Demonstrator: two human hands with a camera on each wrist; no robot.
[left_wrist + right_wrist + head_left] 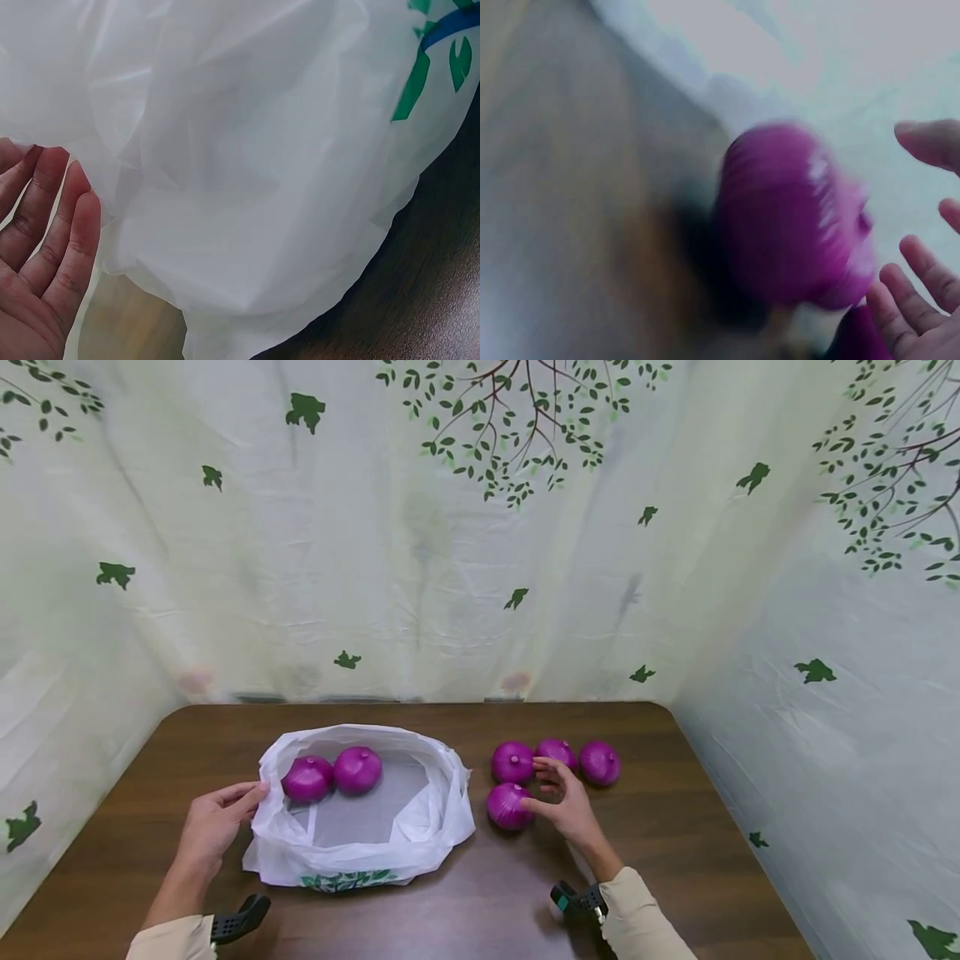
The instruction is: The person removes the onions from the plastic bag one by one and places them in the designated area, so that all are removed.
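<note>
Pale plastic sheeting [420,568] hangs around three sides of a brown, wood-grained desk [712,860]. I count six purple onions: two inside a white plastic bag [352,857], four on the desk to its right. Of those four, the front onion [507,810] sits just ahead of the left rear onion [512,764]; beside that come the middle rear onion [557,750] and, furthest right, the end onion [600,764]. Within the bag's wide mouth, the left bagged onion [307,779] and the right bagged onion [357,770] lie side by side against the far wall.

One person's right hand [566,802] reaches in by the front and left rear onions, fingers [909,298] spread apart and clamped on nothing; whether the tips touch either one, I cannot tell. Their left hand [213,831] pinches the bag's left rim between thumb and fingers.

Green print [348,881] runs low along the bag's front, with a blue arc beside it up close, but I can't read any letters. Two black wrist straps circle the wrists, next to two cream sleeves. Twelve loose green leaf shapes and three leafy branches decorate the sheeting
</note>
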